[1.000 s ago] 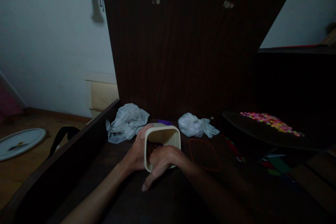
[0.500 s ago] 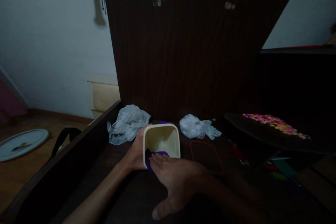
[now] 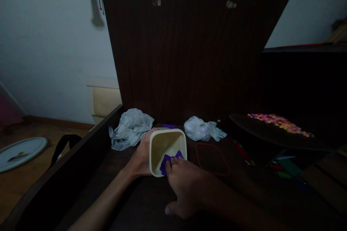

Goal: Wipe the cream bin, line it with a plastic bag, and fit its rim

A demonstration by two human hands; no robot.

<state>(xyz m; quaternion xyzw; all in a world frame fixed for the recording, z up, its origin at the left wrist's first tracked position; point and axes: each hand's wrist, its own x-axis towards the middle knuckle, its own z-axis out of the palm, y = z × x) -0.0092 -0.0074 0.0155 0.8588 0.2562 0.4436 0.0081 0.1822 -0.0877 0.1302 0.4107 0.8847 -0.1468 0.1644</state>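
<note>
A cream square tub [image 3: 165, 138] lies tilted on the dark surface with its mouth facing me. My left hand [image 3: 141, 157] is wrapped round its left side and holds it. At the tub's lower inner wall is a purple cloth [image 3: 166, 163]. The fingers of my right hand [image 3: 187, 184] press on this cloth inside the mouth, with the thumb held apart below. The fingertips of my left hand are hidden behind the tub. Right of the tub lies a flat reddish-brown frame-like lid [image 3: 197, 155].
A crumpled clear plastic bag [image 3: 131, 128] sits at the back left, a knotted white bag [image 3: 199, 129] behind the tub's right side. Colourful small pieces [image 3: 282, 123] lie on a dark raised shelf [image 3: 252, 130] at right. A raised edge [image 3: 67, 168] bounds the left.
My right hand has moved slightly right with the purple cloth, from the tub's lower left corner to its lower middle and right. The view has shifted a little.
</note>
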